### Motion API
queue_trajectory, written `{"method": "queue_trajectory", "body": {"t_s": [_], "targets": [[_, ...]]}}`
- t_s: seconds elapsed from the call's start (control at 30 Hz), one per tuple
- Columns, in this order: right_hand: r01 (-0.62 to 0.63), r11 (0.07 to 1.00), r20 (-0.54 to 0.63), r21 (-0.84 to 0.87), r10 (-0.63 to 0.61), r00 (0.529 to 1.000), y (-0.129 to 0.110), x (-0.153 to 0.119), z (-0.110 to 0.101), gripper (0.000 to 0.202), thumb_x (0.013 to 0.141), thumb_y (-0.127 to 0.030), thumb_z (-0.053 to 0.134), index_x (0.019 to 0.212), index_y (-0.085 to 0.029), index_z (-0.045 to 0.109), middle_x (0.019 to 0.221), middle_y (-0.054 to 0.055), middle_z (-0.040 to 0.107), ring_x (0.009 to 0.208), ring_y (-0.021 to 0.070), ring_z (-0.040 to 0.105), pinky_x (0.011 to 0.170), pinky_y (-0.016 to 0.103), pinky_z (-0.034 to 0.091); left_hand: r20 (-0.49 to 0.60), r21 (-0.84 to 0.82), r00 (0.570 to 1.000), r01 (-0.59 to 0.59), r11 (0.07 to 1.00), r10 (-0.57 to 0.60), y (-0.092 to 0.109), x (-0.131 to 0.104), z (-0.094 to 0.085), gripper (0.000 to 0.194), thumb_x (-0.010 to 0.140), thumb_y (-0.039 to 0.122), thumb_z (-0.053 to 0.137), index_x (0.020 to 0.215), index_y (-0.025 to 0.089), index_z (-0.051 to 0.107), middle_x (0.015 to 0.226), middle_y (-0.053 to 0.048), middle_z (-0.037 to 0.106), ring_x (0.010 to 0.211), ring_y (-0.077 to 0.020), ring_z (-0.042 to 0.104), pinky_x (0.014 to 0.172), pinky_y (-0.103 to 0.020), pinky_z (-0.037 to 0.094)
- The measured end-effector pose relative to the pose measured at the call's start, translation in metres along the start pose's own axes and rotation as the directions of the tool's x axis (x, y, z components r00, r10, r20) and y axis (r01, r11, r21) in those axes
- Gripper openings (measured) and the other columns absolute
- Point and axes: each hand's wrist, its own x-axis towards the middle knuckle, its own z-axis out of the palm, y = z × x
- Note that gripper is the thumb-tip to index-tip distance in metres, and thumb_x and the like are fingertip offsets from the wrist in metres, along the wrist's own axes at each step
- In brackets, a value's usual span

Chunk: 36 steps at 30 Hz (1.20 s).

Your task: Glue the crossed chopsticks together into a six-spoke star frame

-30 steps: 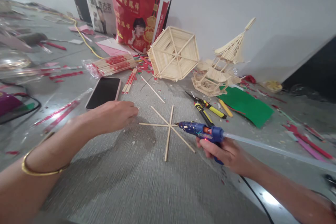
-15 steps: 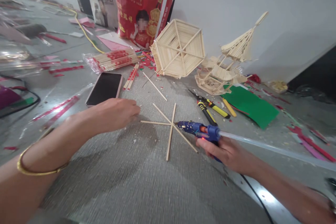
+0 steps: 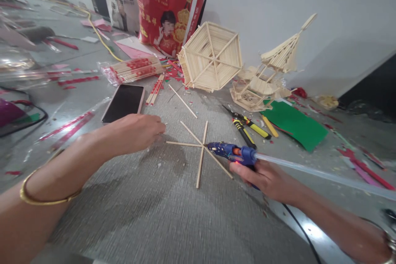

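My right hand (image 3: 262, 177) is wrapped round a blue hot glue gun (image 3: 232, 151). A clear glue stick (image 3: 297, 169) trails from its back end. The gun's nozzle touches or nearly touches the centre of several thin wooden sticks (image 3: 200, 169), which meet in a star on the grey surface. My left hand (image 3: 139, 132) is closed just left of the star, near the end of its left stick but apart from it. Whatever its fingers hold, if anything, is hidden. Another loose wooden stick (image 3: 183, 101) lies beyond the star.
Yellow-and-black pliers (image 3: 244, 126) and a green sheet (image 3: 297, 123) lie right. A phone (image 3: 123, 102) and packed chopsticks (image 3: 133, 69) lie left. Behind stand a hexagonal stick panel (image 3: 213, 57), a small stick pavilion (image 3: 266, 78) and a red bag (image 3: 154, 4). A black cord (image 3: 301, 231) runs by my right arm.
My right hand and the glue gun have shifted very slightly left, the nozzle staying at the star's centre. My left hand has barely moved.
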Motion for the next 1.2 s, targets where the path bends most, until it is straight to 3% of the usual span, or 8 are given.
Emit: {"method": "queue_trajectory", "body": {"t_s": [0.27, 0.5, 0.87, 1.2], "targets": [[0.016, 1.0, 0.014, 0.014, -0.016, 1.0, -0.008, 0.0, -0.003, 0.039, 0.094, -0.053, 0.038, 0.074, -0.022, 0.052, 0.056, -0.003, 0.047, 0.052, 0.0134, 0.046, 0.049, 0.026, 0.037, 0.026, 0.004, 1.0, 0.003, 1.0, -0.003, 0.001, 0.0, -0.005, 0.025, 0.092, 0.024, 0.04, 0.089, 0.017, 0.064, 0.087, -0.006, 0.063, 0.083, -0.0188, 0.06, 0.077, -0.03, 0.043], [-0.013, 1.0, -0.026, 0.025, 0.014, 1.0, 0.0, -0.004, -0.007, 0.041, 0.094, -0.055, 0.037, 0.084, -0.022, 0.059, 0.057, -0.003, 0.048, 0.055, 0.0143, 0.047, 0.05, 0.027, 0.037, 0.051, 0.004, 0.999, -0.001, 1.0, 0.001, 0.001, 0.001, -0.007, 0.027, 0.094, 0.026, 0.039, 0.09, 0.017, 0.065, 0.088, -0.006, 0.064, 0.083, -0.0189, 0.06, 0.078, -0.031, 0.042], [-0.007, 1.0, -0.025, -0.03, 0.007, 1.0, -0.003, -0.003, -0.007, 0.043, 0.092, -0.057, 0.037, 0.076, -0.022, 0.055, 0.059, -0.002, 0.049, 0.057, 0.0147, 0.048, 0.052, 0.027, 0.039, 0.036, -0.021, 0.999, 0.007, 1.0, -0.007, 0.006, 0.001, -0.005, 0.024, 0.095, 0.024, 0.041, 0.085, 0.019, 0.061, 0.084, -0.004, 0.063, 0.076, -0.0151, 0.059, 0.071, -0.026, 0.041], [0.018, 0.999, -0.033, -0.034, -0.019, 0.999, -0.003, 0.0, -0.006, 0.043, 0.093, -0.055, 0.038, 0.091, -0.02, 0.064, 0.084, 0.003, 0.065, 0.075, 0.0195, 0.059, 0.067, 0.03, 0.046, 0.067, -0.056, 0.998, 0.012, 0.998, -0.009, 0.006, 0.002, -0.01, 0.023, 0.094, 0.025, 0.041, 0.087, 0.02, 0.063, 0.085, -0.004, 0.063, 0.075, -0.0155, 0.059, 0.07, -0.027, 0.042]]}}
